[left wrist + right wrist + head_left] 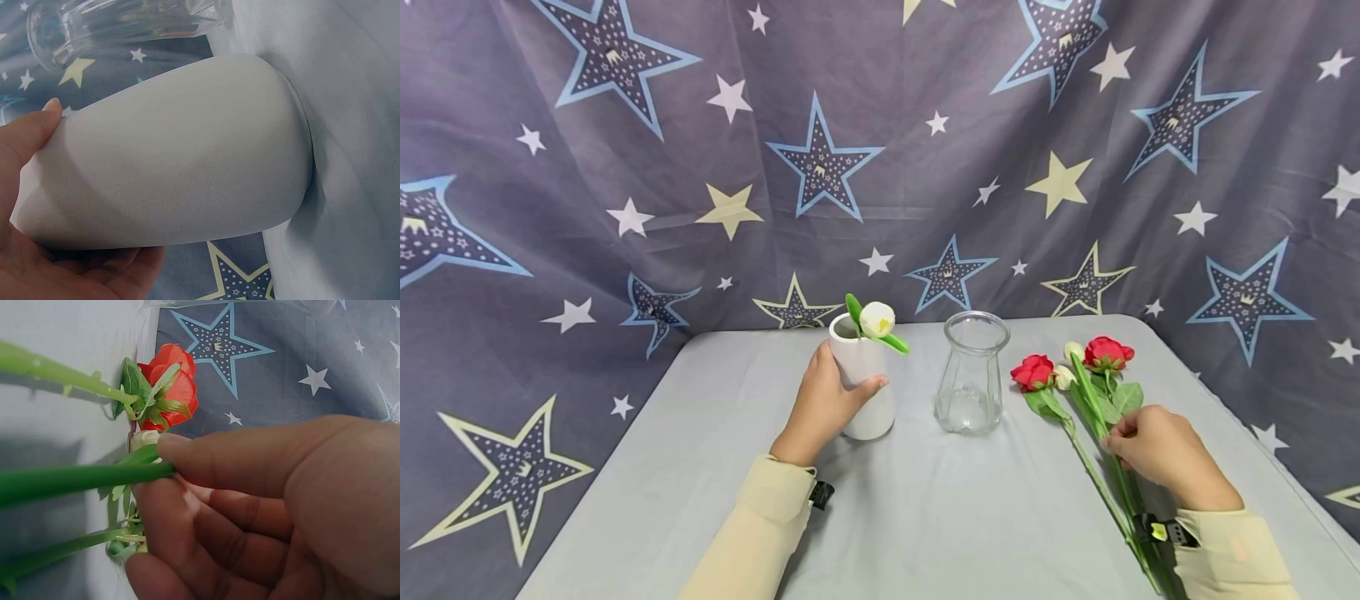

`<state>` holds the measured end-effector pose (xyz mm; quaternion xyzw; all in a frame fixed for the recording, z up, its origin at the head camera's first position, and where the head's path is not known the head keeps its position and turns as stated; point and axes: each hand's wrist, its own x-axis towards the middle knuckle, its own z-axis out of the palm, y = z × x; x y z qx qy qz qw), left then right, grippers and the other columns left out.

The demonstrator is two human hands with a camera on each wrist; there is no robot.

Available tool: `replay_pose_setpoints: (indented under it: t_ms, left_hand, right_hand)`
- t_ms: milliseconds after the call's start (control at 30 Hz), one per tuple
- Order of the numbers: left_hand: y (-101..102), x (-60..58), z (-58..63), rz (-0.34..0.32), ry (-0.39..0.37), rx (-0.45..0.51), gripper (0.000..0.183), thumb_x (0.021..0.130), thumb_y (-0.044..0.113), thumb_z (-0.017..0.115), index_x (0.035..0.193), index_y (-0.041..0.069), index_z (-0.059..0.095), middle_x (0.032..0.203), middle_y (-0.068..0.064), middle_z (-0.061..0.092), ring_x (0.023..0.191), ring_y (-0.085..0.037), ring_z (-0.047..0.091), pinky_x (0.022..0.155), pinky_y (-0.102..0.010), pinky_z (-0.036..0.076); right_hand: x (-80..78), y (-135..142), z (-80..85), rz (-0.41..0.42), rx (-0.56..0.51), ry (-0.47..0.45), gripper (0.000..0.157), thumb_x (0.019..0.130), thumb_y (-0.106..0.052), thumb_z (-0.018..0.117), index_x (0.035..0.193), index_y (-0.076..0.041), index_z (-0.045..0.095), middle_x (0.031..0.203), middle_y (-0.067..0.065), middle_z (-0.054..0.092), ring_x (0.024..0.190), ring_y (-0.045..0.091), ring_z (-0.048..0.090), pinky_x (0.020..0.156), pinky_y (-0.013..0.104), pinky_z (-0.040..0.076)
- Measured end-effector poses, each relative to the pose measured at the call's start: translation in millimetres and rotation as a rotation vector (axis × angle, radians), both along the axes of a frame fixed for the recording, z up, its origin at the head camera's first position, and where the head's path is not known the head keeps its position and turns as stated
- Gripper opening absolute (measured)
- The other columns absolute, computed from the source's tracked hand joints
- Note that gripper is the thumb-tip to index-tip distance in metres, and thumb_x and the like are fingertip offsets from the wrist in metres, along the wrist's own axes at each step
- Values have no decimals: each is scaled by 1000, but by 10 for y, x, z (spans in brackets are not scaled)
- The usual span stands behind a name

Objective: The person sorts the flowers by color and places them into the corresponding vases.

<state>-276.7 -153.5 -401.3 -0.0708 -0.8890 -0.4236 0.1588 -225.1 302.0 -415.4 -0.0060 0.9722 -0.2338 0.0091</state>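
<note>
My left hand (823, 398) grips a white vase (872, 417), with the thumb across its front. In the left wrist view, the fingers wrap round the vase's narrower end. A white tulip (877, 319) with green leaves pokes out of its mouth. At the right, my right hand (1165, 454) pinches the smooth green stem (75, 482) of a white tulip between thumb and forefinger. Two red roses (1033, 372) and two white tulip heads (1074, 351) lie on the table there, stems toward me. Which head belongs to the pinched stem I cannot tell.
A clear glass vase (972, 379) stands between the white vase and the flowers. Grey cloth covers the table (647, 467). Behind the table's back edge hangs a dark star-patterned curtain (820, 250), which also runs along both sides.
</note>
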Motion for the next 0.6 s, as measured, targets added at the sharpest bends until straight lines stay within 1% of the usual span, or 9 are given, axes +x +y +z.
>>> replay_pose_setpoints:
  t_ms: [300,433,600]
  left_hand:
    - [4,-3,-1,1,2,3,95,81,53,84,146,-1,38,131,-18,52,117,-35,57,102,-52,48]
    - [4,-7,0,1,-3,3,96,82,53,83,147,0,37,133,-18,52,119,-35,56,103,-52,48]
    - [5,-8,9,-1,1,-1,97,82,54,83,147,0,37,132,-19,52,118,-35,56,103,-52,48]
  right_hand:
    - [12,-11,15,-6,1,48,18,95,-27,72,85,-13,76,65,-4,66,62,16,57,59,34,42]
    - [13,-11,14,-4,13,106,16,93,-26,74,87,-12,78,70,-5,68,65,15,58,61,36,45]
    - [18,-24,32,-6,11,161,17,92,-26,76,90,-9,79,79,-2,73,69,15,61,62,38,49]
